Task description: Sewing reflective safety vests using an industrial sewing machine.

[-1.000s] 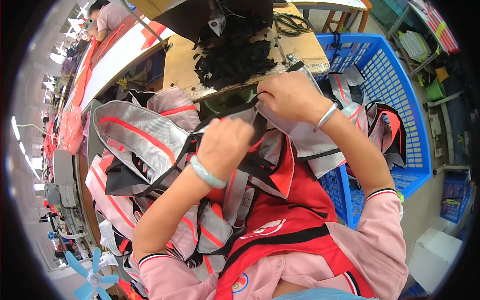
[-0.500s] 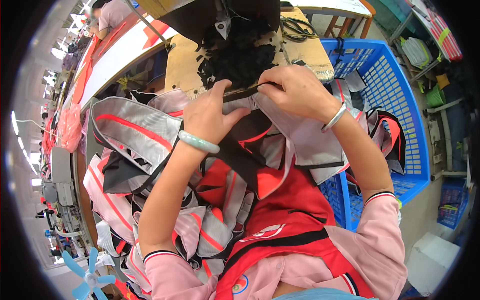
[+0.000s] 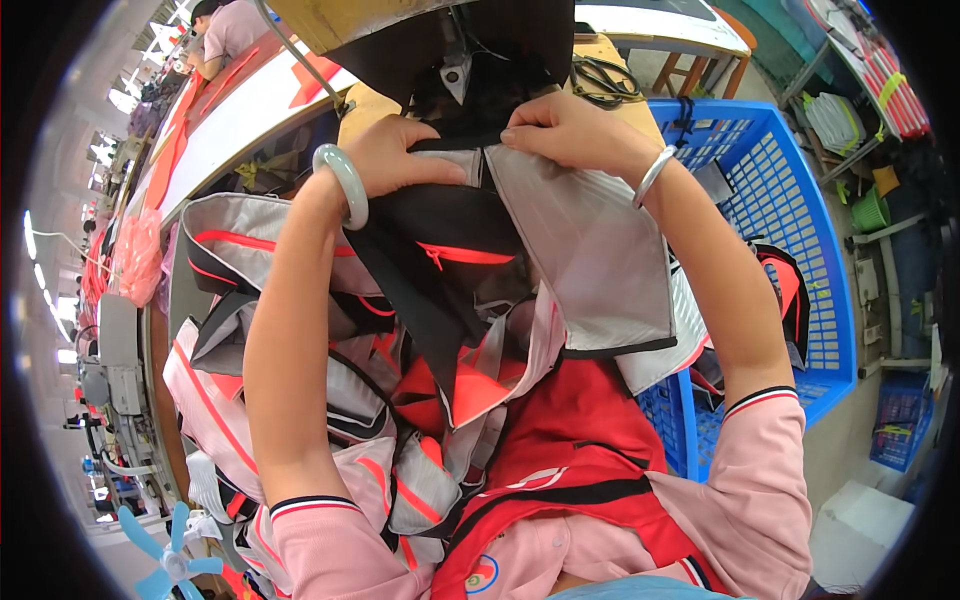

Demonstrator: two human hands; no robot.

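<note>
1. Head camera, left of a pair, looking steeply down past the wearer's chest.
2. It faces forward across the near edge of the bench.
3. Left hand and right hand are close, upper middle.

Off the left edge of the wooden tabletop, a long white table runs back beside a pale, bright side of the room, where strip lights glow in a row. Beyond the far right corner stand another white table and an orange-brown stool. Farther right, a rack rises over grey floor. Well out from the near left side, a light-blue fan shows.
</note>
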